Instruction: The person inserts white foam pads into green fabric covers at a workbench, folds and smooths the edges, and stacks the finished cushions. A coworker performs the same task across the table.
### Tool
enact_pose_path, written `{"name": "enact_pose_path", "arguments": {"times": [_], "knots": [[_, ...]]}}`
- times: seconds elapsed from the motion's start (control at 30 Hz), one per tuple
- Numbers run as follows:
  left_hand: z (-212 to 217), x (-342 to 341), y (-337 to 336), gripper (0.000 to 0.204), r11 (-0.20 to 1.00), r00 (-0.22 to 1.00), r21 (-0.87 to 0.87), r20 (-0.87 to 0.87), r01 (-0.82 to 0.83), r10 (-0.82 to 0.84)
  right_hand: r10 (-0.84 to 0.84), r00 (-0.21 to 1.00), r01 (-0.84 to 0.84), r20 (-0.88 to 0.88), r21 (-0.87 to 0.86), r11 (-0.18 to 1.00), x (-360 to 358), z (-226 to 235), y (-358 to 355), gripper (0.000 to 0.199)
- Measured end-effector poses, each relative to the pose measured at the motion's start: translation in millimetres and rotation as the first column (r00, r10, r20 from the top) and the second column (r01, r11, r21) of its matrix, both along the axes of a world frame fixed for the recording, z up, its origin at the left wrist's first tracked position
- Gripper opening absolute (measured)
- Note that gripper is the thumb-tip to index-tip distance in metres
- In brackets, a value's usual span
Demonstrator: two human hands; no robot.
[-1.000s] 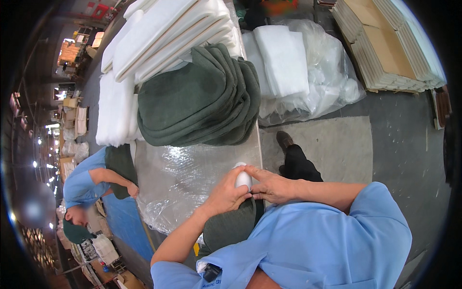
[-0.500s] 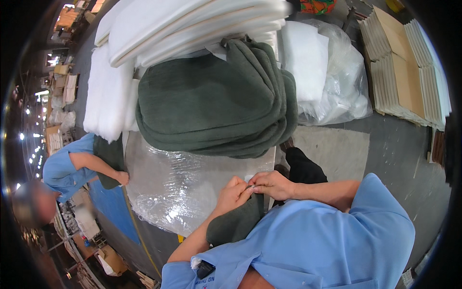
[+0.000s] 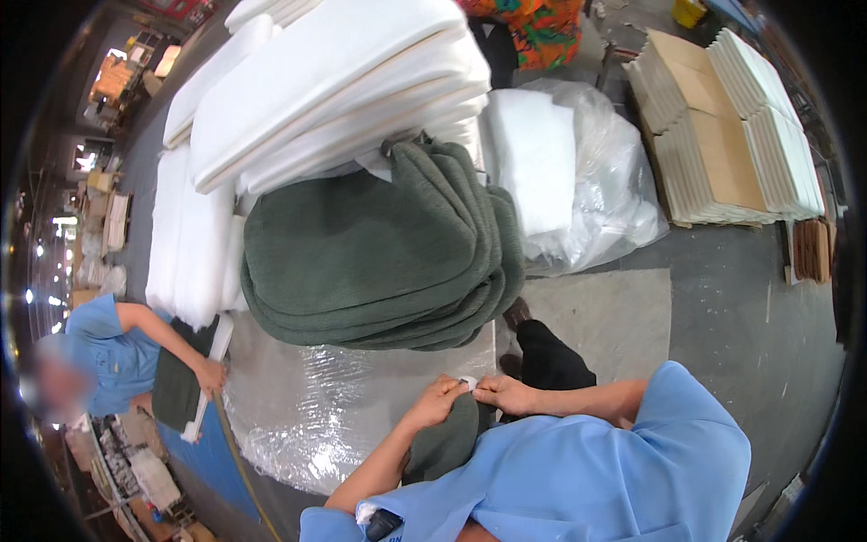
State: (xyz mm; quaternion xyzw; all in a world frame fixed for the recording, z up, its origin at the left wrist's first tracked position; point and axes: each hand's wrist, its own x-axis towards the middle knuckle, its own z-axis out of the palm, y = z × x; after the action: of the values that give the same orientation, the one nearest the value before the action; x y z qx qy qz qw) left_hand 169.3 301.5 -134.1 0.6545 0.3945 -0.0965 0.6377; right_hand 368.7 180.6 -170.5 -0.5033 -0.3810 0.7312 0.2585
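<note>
A dark green fabric cover (image 3: 449,441) hangs down in front of me, close against my blue shirt. My left hand (image 3: 437,403) is closed on its upper corner, fingers pinched together. Beside it my right hand (image 3: 508,396) is closed too, thumb and fingertips pinching at the same corner. A small white piece (image 3: 468,383) shows between the two hands; its kind is too small to tell. Just beyond them lies a stack of dark green covers (image 3: 361,262), on the plastic-wrapped surface (image 3: 298,388).
White padding sheets (image 3: 343,81) are piled behind the green stack. To the right are a clear plastic bag (image 3: 614,181) with white padding and stacked cardboard sheets (image 3: 713,163). At left a co-worker's hand (image 3: 209,377) holds a green cover (image 3: 176,384) and white strip.
The head view has tilted, so the stacks appear lower. My hands have moved slightly apart, and a white piece now shows between them. A white strip now shows by the co-worker's cover.
</note>
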Motion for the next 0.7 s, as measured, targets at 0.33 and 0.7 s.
{"name": "enact_pose_path", "arguments": {"times": [0.33, 0.7], "knots": [[-14, 78, -20, 0.048, 0.969, 0.969, -0.057, -0.04, 0.242, -0.244, -0.753, 0.656, 0.659, -0.047, -0.449, 0.603, 7, 21, -65, 0.026], [-4, 72, -23, 0.052, 0.975, 0.99, 0.174, -0.036, 0.142, -0.137, -0.906, 0.403, 0.576, -0.125, -0.735, 0.358, -23, 24, -26, 0.05]]}}
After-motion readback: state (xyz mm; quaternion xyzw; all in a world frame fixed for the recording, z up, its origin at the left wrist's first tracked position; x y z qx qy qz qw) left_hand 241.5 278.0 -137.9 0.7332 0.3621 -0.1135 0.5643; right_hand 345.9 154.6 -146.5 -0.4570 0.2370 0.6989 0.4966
